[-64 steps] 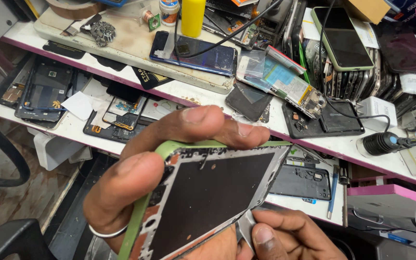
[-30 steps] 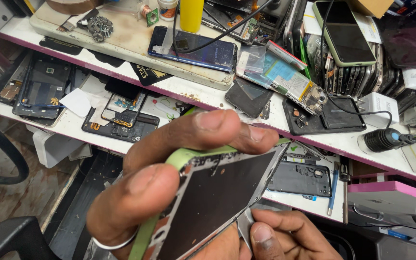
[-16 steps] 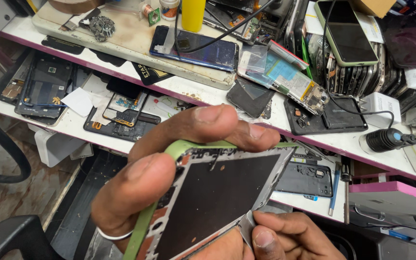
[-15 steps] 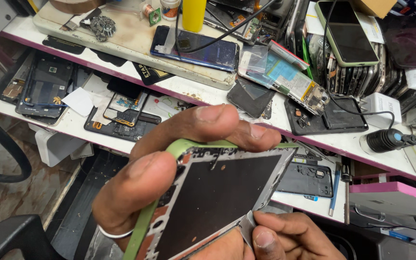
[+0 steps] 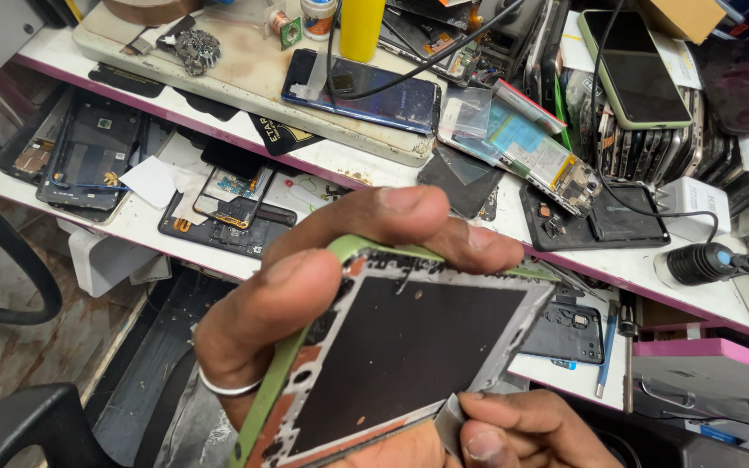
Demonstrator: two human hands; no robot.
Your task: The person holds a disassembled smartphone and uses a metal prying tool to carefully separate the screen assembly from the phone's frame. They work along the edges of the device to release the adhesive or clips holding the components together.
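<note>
Close in, the left hand (image 5: 340, 295) grips a green-edged phone frame (image 5: 400, 364) by its long rims, tilted above the lap, while the right hand (image 5: 513, 429) pinches a thin pick (image 5: 449, 426) at its lower edge. The frame looks light, stiff and likely brittle; the edges seem safest to hold. Beyond, the surface (image 5: 322, 165) carries a blue phone (image 5: 361, 91) and a yellow bottle (image 5: 362, 26).
</note>
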